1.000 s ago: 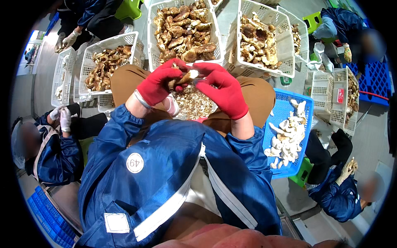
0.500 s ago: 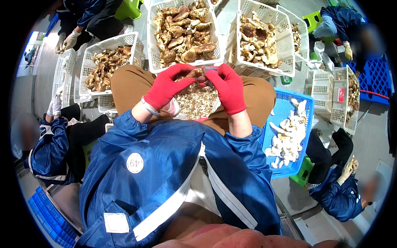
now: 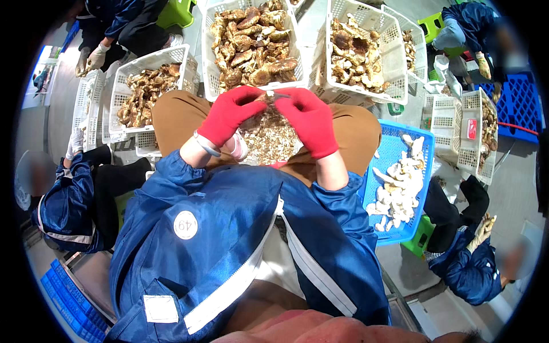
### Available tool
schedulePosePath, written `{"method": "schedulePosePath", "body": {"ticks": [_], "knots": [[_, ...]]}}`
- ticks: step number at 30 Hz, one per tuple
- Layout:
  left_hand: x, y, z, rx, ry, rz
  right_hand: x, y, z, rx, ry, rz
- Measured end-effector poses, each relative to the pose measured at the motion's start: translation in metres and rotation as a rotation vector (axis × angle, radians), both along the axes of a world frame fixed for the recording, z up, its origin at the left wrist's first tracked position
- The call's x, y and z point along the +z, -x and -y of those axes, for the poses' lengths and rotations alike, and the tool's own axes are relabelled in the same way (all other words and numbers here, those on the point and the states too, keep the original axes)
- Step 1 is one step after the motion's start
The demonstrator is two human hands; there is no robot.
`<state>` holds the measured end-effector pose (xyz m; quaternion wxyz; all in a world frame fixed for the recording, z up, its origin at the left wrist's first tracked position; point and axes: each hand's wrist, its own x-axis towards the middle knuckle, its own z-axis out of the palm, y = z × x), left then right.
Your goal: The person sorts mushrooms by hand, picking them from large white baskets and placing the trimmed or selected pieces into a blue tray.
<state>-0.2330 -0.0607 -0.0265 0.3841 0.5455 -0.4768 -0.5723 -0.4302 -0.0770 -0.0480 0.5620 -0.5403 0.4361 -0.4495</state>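
Observation:
My left hand (image 3: 229, 116), in a red knit glove, is closed around a mushroom (image 3: 269, 94), of which only a small pale end shows past the fingertips. My right hand (image 3: 311, 121), gloved the same way, pinches a thin dark tool that looks like a small knife (image 3: 279, 95), its tip beside the mushroom. Both hands are held in front of me above a heap of pale and brown mushroom scraps (image 3: 269, 140) between my knees. Just beyond them stands a white crate (image 3: 209, 86) full of brown, soil-stained mushrooms (image 3: 251, 46).
To my right, a blue tray (image 3: 422, 220) carries cleaned white mushrooms (image 3: 397, 188). More white crates of brown mushrooms stand at front left (image 3: 128, 74) and front right (image 3: 394, 51). Several people in blue jackets sit around, some on green stools (image 3: 177, 12).
My hands have shifted slightly, the right one turning knuckles-up and inward. The brown mushroom piece that showed between them is now mostly hidden, with a pale bit visible.

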Motion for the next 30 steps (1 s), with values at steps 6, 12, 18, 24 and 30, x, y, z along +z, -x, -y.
{"method": "schedulePosePath", "body": {"ticks": [6,12,18,24,30], "knots": [[0.001,-0.002,0.003,-0.029,-0.119,-0.006,-0.002,-0.001,0.005,-0.020,0.003,-0.072],[-0.001,-0.007,0.004,-0.003,-0.222,-0.226,0.002,0.000,0.002,0.073,0.405,-0.175],[-0.006,-0.018,0.005,-0.121,-0.295,-0.403,0.000,0.010,0.010,0.171,-0.070,-0.024],[-0.039,-0.035,0.005,-0.211,-0.258,-0.405,0.013,0.011,0.006,0.246,0.178,-0.027],[-0.065,-0.050,0.004,-0.390,-0.234,-0.424,0.010,0.026,0.018,0.303,-0.144,0.195]]}}
